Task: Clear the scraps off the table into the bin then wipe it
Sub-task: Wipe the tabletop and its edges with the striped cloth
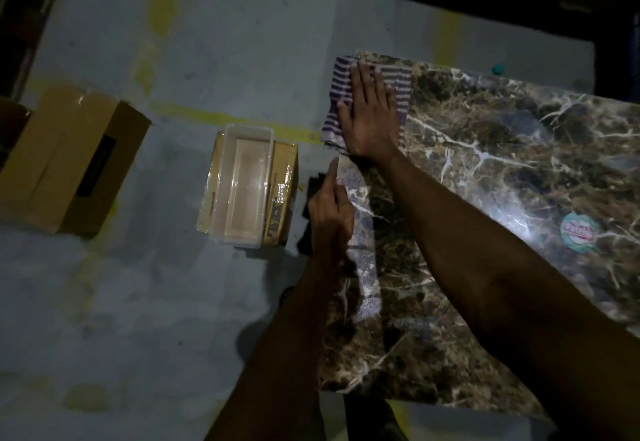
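A purple-and-white striped cloth (398, 89) lies at the far left corner of the dark marble-patterned table (485, 177). My right hand (370, 115) presses flat on the cloth with straight fingers. My left hand (330, 212) grips the table's left edge, fingers curled over it. A clear plastic bin (244, 182) sits on a cardboard box on the floor just left of the table. I see no scraps on the tabletop.
A round sticker (579, 228) is on the tabletop at the right. A larger cardboard box (69, 160) lies on the floor at far left. A small teal cap (498, 69) sits beyond the table's far edge. The grey floor has yellow paint lines.
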Demonstrator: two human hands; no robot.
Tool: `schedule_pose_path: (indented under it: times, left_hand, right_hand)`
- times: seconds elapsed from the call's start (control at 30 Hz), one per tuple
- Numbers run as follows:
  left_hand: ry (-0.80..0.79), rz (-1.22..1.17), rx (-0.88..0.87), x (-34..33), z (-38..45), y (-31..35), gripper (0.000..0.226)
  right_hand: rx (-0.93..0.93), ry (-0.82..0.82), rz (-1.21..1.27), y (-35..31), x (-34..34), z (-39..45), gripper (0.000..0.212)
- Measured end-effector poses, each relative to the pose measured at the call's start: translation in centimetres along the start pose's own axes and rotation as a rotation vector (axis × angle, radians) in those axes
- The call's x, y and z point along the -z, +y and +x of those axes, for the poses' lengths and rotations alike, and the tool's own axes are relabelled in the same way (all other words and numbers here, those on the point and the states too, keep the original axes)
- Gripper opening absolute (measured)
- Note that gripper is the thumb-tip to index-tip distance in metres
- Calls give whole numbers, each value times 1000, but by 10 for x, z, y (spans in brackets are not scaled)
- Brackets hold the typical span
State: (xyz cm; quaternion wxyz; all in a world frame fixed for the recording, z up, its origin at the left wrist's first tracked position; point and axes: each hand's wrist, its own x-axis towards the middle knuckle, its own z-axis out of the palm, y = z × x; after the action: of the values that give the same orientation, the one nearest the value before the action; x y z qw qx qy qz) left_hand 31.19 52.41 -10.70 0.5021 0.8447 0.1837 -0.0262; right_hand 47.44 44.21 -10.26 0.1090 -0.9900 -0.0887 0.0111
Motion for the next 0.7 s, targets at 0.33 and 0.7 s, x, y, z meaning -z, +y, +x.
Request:
schedule_pose_path:
  times: [0.33,0.7]
  left_hand:
    - [125,-435,165,8,-2,-8,36]
    - [-203,-428,405,49,-164,-85,36]
  right_hand:
    - [33,17,24,-30,-13,-136,61]
    - [56,-97,106,-76,-11,-355,63]
